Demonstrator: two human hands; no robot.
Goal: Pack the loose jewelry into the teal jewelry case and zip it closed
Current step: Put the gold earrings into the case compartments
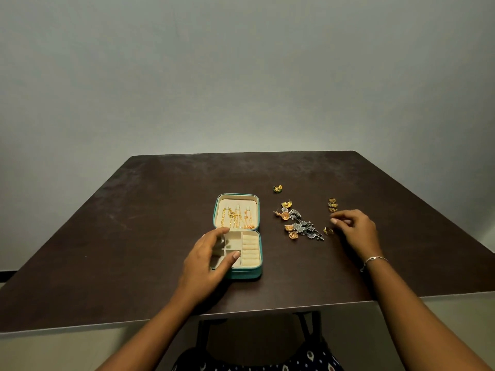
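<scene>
Lying open on the dark counter, nearer its front edge than its back, the teal case shows gold chains hung in the lid and cream ring rolls in the base. Left hand rests over the base's left compartments, grip wide, holding nothing. Right hand hovers toward the right edge, fingers loosely curled, grip narrow, empty as far as visible. Loose earrings and rings lie between case and right hand.

Left hand steadies open teal case (jewelry loose beside).
</scene>
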